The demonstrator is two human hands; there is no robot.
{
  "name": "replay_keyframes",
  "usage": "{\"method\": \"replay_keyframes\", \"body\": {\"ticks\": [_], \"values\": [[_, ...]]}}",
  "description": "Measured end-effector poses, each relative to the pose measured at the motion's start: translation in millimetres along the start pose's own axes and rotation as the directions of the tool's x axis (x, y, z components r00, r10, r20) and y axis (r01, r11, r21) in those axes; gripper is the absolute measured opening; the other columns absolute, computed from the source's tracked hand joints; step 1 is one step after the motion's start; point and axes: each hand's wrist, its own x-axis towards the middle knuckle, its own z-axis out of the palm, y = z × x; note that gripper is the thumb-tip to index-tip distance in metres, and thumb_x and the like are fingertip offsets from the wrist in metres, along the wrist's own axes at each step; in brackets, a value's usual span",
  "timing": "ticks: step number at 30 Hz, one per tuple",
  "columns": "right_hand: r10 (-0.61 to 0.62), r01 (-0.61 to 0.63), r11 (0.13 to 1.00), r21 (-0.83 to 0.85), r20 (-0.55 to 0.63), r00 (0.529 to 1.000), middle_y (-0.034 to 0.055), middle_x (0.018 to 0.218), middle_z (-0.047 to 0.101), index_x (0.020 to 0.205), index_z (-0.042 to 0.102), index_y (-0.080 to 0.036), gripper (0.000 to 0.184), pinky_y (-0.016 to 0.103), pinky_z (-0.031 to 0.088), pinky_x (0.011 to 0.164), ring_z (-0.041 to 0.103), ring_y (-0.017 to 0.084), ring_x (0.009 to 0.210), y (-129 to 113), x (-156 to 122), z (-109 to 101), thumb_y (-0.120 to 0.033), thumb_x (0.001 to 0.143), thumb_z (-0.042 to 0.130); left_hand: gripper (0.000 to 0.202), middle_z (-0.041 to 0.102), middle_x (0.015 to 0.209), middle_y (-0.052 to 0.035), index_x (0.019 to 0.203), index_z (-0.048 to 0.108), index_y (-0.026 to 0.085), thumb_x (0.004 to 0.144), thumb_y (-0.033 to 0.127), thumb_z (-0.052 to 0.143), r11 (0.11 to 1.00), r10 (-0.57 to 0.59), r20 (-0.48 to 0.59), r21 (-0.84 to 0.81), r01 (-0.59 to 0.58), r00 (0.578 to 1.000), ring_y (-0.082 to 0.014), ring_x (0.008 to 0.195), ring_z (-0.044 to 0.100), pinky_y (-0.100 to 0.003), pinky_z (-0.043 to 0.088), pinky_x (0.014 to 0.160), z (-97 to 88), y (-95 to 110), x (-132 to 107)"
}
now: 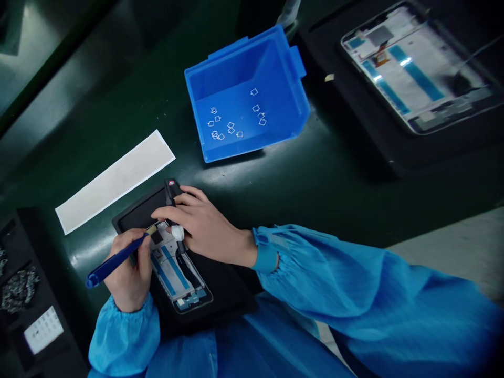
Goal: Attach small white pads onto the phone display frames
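Note:
A smartphone frame with blue strips lies on a black tray in front of me. My left hand is closed round a blue pen-shaped tool, whose pale tip meets the upper left part of the frame. Over the frame's upper right edge is my right hand, palm down, with a white finger cot on one digit. A slim black tool runs under its fingers and seems gripped there; its lower end lies over the frame.
Beyond the hands stands a blue bin holding several small white outline pieces. A pale strip lies to the left. Another phone frame rests on black foam at upper right. A dark compartment tray sits at lower left.

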Motion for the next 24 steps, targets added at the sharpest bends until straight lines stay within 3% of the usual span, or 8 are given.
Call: {"method": "replay_keyframes", "body": {"ticks": [7, 19, 24], "values": [[-0.004, 0.004, 1.0, -0.011, 0.003, 1.0, 0.0024, 0.099, 0.073, 0.126, 0.056, -0.02, 0.042, 0.047, 0.028, 0.115, 0.055, 0.023, 0.109, 0.4, 0.2, 0.3, -0.002, 0.089, 0.046, 0.007, 0.071, 0.087, -0.0031, 0.095, 0.062, 0.02, 0.088, 0.018, 0.063, 1.0, 0.012, 0.002, 0.024, -0.012, 1.0, -0.0187, 0.08, 0.067, -0.029, 0.049, 0.073, -0.9, -0.4, 0.3], [-0.011, 0.011, 1.0, -0.013, 0.012, 1.0, 0.0034, 0.099, 0.073, 0.126, 0.057, -0.018, 0.044, 0.049, 0.028, 0.115, 0.055, 0.024, 0.109, 0.2, -0.3, -0.9, -0.001, 0.088, 0.044, 0.008, 0.07, 0.084, -0.0025, 0.093, 0.06, 0.018, 0.088, 0.017, 0.065, 0.988, 0.137, -0.029, 0.069, -0.134, 0.99, -0.015, 0.078, 0.069, -0.023, 0.05, 0.069, 2.3, -2.1, 3.2], [-0.024, 0.024, 1.0, -0.011, -0.004, 1.0, 0.0043, 0.1, 0.073, 0.127, 0.057, -0.014, 0.041, 0.048, 0.027, 0.116, 0.054, 0.024, 0.109, 0.9, -0.2, -0.1, -0.001, 0.089, 0.044, 0.007, 0.07, 0.085, -0.0019, 0.093, 0.06, 0.019, 0.087, 0.018, 0.065, 0.999, 0.04, -0.046, -0.003, -0.04, 0.998, -0.016, 0.079, 0.069, -0.027, 0.053, 0.072, 3.8, -6.2, -0.6]]}}
